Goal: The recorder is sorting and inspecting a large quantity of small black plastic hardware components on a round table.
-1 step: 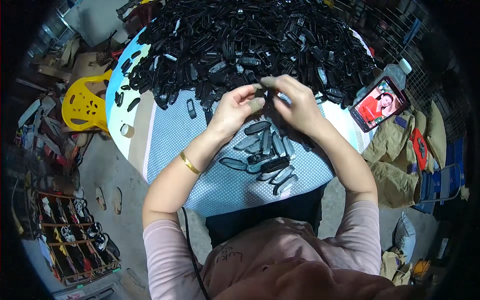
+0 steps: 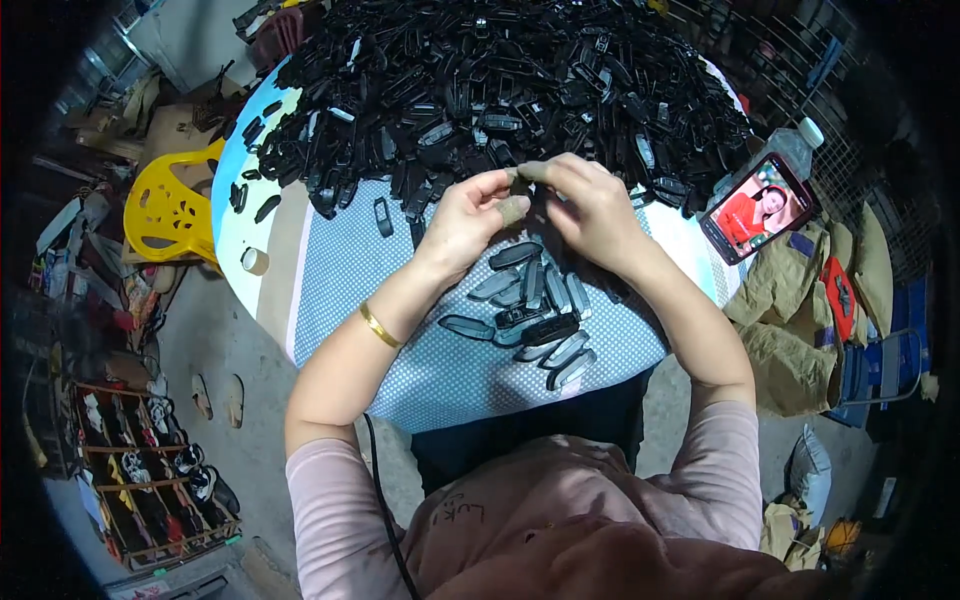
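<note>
My left hand [image 2: 462,222] is closed in a pinch, its thumb and index fingertip wearing tan-green finger covers. Between the fingertips is a small dark piece, mostly hidden, that looks like a black plastic part. My right hand [image 2: 594,208] is curled opposite, its covered index fingertip meeting the left fingertips at that piece. Just below the hands lies a loose cluster of long, oval black plastic casings [image 2: 532,288], some with a greyish sheen. Beyond the fingers rises a wide heap of similar black parts [image 2: 430,85].
The round table [image 2: 350,270] has a dotted cloth. A phone [image 2: 757,208] leans on a clear plastic bottle [image 2: 790,150] at right. A small white cup [image 2: 254,261] sits at the left edge, beside a yellow stool [image 2: 170,205]. Brown sacks [image 2: 790,360] stand at right.
My right index fingertip has moved slightly left and down, closing onto the left fingertips. My left hand and the casings below have stayed in place.
</note>
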`<action>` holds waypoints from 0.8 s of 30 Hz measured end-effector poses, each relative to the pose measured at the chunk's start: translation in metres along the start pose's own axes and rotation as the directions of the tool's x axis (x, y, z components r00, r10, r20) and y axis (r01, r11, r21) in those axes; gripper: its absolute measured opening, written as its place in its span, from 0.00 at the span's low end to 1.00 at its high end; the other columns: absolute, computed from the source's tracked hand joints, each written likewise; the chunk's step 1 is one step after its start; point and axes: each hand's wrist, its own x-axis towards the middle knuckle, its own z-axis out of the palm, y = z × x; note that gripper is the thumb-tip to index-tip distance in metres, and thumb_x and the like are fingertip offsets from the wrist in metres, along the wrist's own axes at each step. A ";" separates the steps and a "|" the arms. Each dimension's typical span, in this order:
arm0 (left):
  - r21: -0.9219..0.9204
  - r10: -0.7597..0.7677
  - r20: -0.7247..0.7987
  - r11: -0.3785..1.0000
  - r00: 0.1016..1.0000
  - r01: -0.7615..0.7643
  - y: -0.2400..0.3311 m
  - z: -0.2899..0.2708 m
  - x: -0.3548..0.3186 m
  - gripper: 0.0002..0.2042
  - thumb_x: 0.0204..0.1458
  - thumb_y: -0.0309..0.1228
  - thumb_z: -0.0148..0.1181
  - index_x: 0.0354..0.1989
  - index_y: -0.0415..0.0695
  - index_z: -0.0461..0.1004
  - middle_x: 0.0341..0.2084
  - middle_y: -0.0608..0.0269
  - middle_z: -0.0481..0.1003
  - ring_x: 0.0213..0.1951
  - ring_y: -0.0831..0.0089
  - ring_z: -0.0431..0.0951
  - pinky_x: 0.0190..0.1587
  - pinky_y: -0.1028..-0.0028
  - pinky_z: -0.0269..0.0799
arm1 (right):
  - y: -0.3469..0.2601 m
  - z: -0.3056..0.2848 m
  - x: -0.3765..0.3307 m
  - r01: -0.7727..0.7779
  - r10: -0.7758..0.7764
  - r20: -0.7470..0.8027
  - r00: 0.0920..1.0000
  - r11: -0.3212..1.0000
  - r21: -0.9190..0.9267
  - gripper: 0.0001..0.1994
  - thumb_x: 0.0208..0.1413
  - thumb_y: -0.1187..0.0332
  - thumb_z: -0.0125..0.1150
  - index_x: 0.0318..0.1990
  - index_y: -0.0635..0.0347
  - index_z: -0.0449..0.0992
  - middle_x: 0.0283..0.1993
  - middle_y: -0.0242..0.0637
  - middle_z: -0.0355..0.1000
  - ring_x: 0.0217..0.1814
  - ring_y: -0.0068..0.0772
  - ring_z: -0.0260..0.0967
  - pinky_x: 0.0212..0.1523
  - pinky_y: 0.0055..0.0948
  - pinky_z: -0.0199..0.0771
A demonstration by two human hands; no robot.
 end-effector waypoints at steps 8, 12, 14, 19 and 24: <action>-0.136 -0.053 -0.045 0.990 0.998 0.046 -0.004 0.003 0.002 0.15 0.50 0.22 0.56 0.48 0.37 0.69 0.35 0.67 0.73 0.33 0.83 0.73 0.38 0.83 0.70 | 0.004 0.007 -0.005 -0.194 0.466 -0.231 0.854 0.697 0.691 0.09 0.51 0.84 0.48 0.41 0.67 0.66 0.41 0.39 0.69 0.40 0.25 0.69 0.41 0.23 0.74; -0.187 -0.021 -0.020 0.982 1.000 0.016 -0.001 0.003 0.000 0.15 0.50 0.23 0.56 0.48 0.38 0.69 0.34 0.67 0.74 0.33 0.82 0.73 0.38 0.82 0.71 | 0.002 0.019 -0.008 -0.200 0.384 -0.197 0.902 0.776 0.598 0.10 0.52 0.84 0.47 0.42 0.68 0.64 0.43 0.41 0.70 0.42 0.27 0.71 0.42 0.24 0.74; -0.191 -0.007 -0.029 0.982 1.000 0.002 0.000 0.003 0.000 0.15 0.51 0.24 0.56 0.48 0.38 0.69 0.34 0.67 0.74 0.33 0.82 0.74 0.38 0.82 0.71 | 0.003 0.018 -0.010 -0.162 0.278 -0.221 0.935 0.887 0.432 0.12 0.47 0.85 0.50 0.41 0.68 0.68 0.40 0.41 0.71 0.40 0.29 0.72 0.40 0.24 0.74; -0.169 0.061 -0.106 0.983 0.993 -0.079 0.002 0.001 -0.001 0.15 0.51 0.24 0.55 0.48 0.38 0.69 0.35 0.66 0.74 0.34 0.81 0.73 0.38 0.82 0.71 | -0.005 0.003 -0.003 -0.042 0.057 -0.116 0.992 0.992 0.122 0.19 0.38 0.85 0.53 0.42 0.65 0.73 0.41 0.45 0.71 0.40 0.41 0.72 0.38 0.27 0.73; -0.161 0.099 -0.161 0.979 0.982 -0.126 0.003 -0.001 0.000 0.15 0.51 0.24 0.56 0.48 0.38 0.70 0.35 0.66 0.74 0.33 0.82 0.73 0.38 0.82 0.70 | -0.007 0.006 -0.002 0.047 -0.023 -0.112 0.993 0.976 0.213 0.17 0.41 0.81 0.56 0.43 0.66 0.72 0.43 0.47 0.70 0.43 0.39 0.72 0.38 0.25 0.74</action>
